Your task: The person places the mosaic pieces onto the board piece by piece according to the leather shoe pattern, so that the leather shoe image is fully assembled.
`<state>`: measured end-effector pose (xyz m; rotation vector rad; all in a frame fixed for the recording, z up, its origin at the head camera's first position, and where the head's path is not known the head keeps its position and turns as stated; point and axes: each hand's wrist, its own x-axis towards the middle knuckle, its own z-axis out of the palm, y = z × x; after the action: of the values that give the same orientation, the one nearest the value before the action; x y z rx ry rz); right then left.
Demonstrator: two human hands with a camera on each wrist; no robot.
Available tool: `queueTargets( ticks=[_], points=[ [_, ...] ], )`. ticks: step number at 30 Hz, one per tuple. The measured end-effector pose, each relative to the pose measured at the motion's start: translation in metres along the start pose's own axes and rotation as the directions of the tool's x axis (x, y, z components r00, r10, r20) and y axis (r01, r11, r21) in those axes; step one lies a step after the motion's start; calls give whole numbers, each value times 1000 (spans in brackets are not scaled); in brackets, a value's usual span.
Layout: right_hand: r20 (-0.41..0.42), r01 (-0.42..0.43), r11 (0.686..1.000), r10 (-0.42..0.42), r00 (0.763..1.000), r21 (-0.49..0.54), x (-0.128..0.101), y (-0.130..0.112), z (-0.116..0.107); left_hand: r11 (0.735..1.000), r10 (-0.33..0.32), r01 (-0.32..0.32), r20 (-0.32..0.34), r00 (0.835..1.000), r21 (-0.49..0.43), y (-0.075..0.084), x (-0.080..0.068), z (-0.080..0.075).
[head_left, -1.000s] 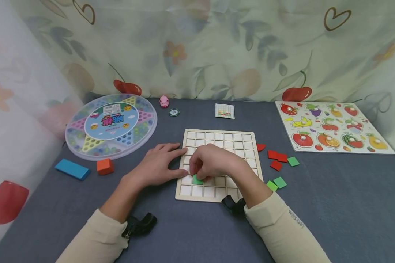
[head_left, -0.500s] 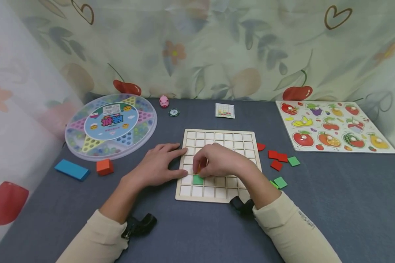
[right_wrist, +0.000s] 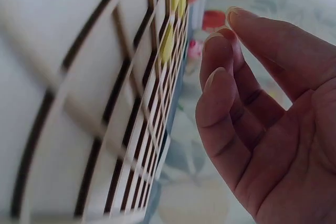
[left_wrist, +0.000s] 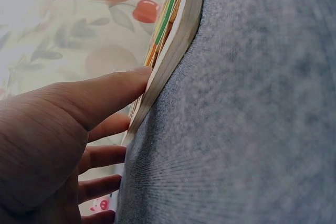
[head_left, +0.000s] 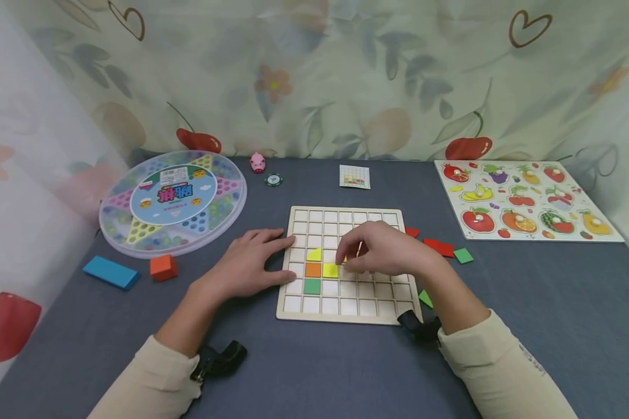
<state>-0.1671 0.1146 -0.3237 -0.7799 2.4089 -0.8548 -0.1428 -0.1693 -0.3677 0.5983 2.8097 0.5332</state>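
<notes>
A square wooden grid board lies on the table between my hands. My left hand rests at its left side, thumb and index fingertip touching the rim, fingers spread. Above the grid is my right hand, its fingers loosely bent. In the right wrist view a gap shows between the thumb and the fingers, with nothing held. Set in the grid are a green tile, an orange tile and a yellow tile. A rounded yellow piece sits above the orange one. Another bit of yellow is partly hidden under the right fingertips.
Red tiles and green tiles lie right of the board, partly behind the right arm. A small pattern card is behind it. Farther out are a fruit puzzle, a round marble game, a blue block and an orange block.
My right hand has moved right across the grid, away from the green tile, uncovering the orange and yellow pieces. My left hand stays at the rim. The head view has shifted slightly.
</notes>
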Motion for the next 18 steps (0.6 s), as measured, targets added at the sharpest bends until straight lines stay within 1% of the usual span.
queueTargets(
  ticks=[5,9,13,18],
  points=[
    [-32,-19,1000,20,999,3,-13,15,-11,1000,1,-1,0,1000,-2,-1,0,0],
    [-66,-47,998,45,997,-30,-26,28,-22,1000,-6,6,6,1000,-4,0,-1,0],
    [-98,-122,991,117,988,-53,-39,40,-31,1000,-9,9,9,1000,-6,0,-1,0],
    [-130,-189,979,179,975,-72,-53,55,-39,1000,-9,9,6,1000,-6,-1,0,1]
  ],
)
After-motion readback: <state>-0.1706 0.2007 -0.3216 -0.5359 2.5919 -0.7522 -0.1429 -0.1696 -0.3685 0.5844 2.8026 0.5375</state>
